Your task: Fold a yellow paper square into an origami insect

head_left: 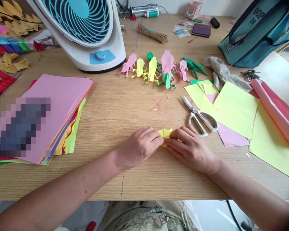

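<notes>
Between my two hands is a small piece of folded yellow paper [165, 132], held just above or on the table near its front edge. My left hand [144, 144] pinches its left end. My right hand [191, 147] grips the right end with fingers bent over it, so most of the paper is hidden. White-handled scissors [203, 120] lie just beyond my right hand, blades pointing up and left. Farther back stands a row of folded paper figures, among them a pink one [167, 62], a yellow one [152, 69] and a green one [167, 80].
A stack of coloured paper [60, 93] lies at left, with a blurred dark patch over it. Yellow paper sheets [236, 109] and a pink roll [276, 112] are at right. Behind stand a white fan [106, 61], a bundle of thin sticks [153, 33] and a teal bag [257, 35].
</notes>
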A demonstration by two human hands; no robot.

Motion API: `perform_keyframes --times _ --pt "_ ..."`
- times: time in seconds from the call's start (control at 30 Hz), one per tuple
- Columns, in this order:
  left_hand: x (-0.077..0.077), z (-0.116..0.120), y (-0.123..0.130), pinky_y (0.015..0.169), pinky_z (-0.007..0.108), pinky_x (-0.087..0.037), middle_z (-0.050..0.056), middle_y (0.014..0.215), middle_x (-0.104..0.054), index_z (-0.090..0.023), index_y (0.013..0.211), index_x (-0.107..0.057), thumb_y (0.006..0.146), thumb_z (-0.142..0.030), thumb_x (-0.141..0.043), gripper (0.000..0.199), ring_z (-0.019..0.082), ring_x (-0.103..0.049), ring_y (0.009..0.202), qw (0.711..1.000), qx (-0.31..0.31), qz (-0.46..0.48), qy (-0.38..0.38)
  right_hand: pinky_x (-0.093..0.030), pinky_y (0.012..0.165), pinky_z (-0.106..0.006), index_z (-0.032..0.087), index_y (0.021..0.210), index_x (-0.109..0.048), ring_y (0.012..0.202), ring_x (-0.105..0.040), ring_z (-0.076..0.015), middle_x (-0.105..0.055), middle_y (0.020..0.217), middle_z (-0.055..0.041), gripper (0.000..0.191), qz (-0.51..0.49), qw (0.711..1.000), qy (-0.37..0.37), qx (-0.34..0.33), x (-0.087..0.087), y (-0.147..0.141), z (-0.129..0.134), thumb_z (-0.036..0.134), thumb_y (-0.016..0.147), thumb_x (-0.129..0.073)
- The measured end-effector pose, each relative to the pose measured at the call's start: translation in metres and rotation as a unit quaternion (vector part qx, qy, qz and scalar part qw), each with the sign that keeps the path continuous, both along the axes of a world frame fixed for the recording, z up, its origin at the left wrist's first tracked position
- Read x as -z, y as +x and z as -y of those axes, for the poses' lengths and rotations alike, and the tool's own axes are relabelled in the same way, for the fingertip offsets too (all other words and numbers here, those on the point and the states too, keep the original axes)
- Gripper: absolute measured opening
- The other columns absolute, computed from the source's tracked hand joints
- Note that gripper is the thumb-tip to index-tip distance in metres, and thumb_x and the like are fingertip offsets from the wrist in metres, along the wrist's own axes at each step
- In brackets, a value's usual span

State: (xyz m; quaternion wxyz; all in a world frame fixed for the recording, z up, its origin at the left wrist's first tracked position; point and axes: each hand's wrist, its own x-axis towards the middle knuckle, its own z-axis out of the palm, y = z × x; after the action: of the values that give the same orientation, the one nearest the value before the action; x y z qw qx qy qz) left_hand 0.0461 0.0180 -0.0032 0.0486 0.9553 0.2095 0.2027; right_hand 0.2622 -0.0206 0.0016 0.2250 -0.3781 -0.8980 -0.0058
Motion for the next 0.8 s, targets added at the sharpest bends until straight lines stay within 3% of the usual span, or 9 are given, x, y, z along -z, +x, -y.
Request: perform_keyframes --times 0.17,0.37,0.6,0.8 --pt "-0.003 0.001 0.0 0.067 0.028 -0.043 0.004 0.081 -0.061 -0.016 0.082 -0.061 0.096 -0.013 -0.05 0.018 0.015 -0.051 0.073 0.999 0.005 -0.008 0.033 -0.042 0.071 -0.033 0.015 0.09 -0.067 0.075 -0.054 -0.0172 -0.062 0.082 -0.0074 0.013 -0.037 0.996 -0.085 -0.011 -0.002 0.003 -0.002 0.02 0.094 -0.055" --pt "-0.006 0.002 -0.002 0.071 0.028 -0.049 0.005 0.086 -0.064 -0.015 0.091 -0.064 0.096 -0.011 -0.049 0.016 0.015 -0.056 0.078 0.999 0.03 -0.012 0.024 -0.043 0.073 -0.031 0.015 0.092 -0.065 0.08 -0.056 -0.0169 -0.062 0.092 -0.009 0.013 -0.045 0.982 -0.18 -0.024 -0.011 0.022 -0.005 0.018 0.095 -0.053" --pt "-0.007 0.005 -0.002 0.067 0.028 -0.051 0.006 0.085 -0.066 -0.013 0.088 -0.065 0.091 -0.008 -0.055 0.011 0.016 -0.056 0.075 0.999 0.039 -0.007 0.025 -0.042 0.07 -0.032 0.014 0.088 -0.066 0.075 -0.052 -0.0173 -0.06 0.086 -0.0088 0.022 -0.013 0.987 -0.155 -0.044 -0.016 0.02 -0.005 0.015 0.098 -0.046" --pt "-0.004 0.005 0.0 0.072 0.03 -0.053 0.006 0.091 -0.069 -0.014 0.103 -0.064 0.092 -0.013 -0.057 0.013 0.017 -0.062 0.083 0.998 0.02 0.001 0.063 -0.041 0.067 -0.031 0.013 0.085 -0.064 0.073 -0.05 -0.0172 -0.059 0.083 -0.0086 0.023 -0.011 0.991 -0.125 -0.043 -0.01 0.017 -0.002 0.012 0.097 -0.045"
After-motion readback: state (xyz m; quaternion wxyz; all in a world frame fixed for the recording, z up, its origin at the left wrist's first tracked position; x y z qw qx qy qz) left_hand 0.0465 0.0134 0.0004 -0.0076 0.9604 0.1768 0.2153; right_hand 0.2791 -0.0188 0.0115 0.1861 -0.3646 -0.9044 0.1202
